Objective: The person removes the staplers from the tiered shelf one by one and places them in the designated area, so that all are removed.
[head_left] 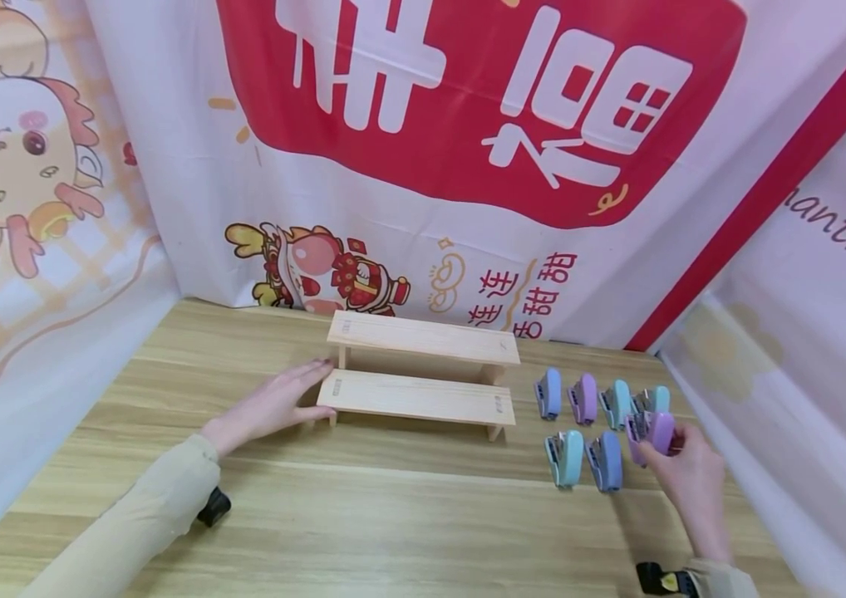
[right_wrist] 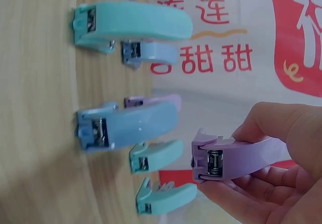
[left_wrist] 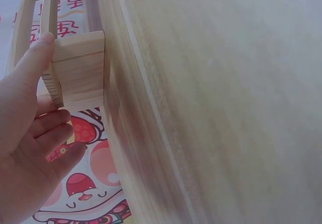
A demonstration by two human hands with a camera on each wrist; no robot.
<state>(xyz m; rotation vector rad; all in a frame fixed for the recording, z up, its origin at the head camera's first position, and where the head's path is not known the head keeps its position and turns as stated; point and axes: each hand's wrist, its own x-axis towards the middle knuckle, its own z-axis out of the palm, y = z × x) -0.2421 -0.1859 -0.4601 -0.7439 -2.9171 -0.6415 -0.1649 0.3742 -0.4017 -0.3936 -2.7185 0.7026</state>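
A two-tier wooden shelf [head_left: 415, 397] stands near the back of the table. My left hand [head_left: 273, 407] pinches the left end of its lower board [left_wrist: 49, 68], with the thumb on the front edge and the index finger behind; the other fingers are loosely bent. My right hand [head_left: 688, 473] grips a purple stapler [right_wrist: 236, 158] between thumb and fingers, held above the table. Next to it stand a blue stapler [head_left: 605, 461] and a teal stapler [head_left: 565, 458] in front. Behind are a light blue stapler [head_left: 548, 394], another purple stapler [head_left: 583, 399] and two teal staplers [head_left: 616, 404].
The wood-grain table [head_left: 393, 531] meets a printed cloth [head_left: 423, 199] hanging behind the shelf. More cloth walls the left [head_left: 41, 332] and right [head_left: 789, 390] sides. All the standing staplers are to the right of the shelf.
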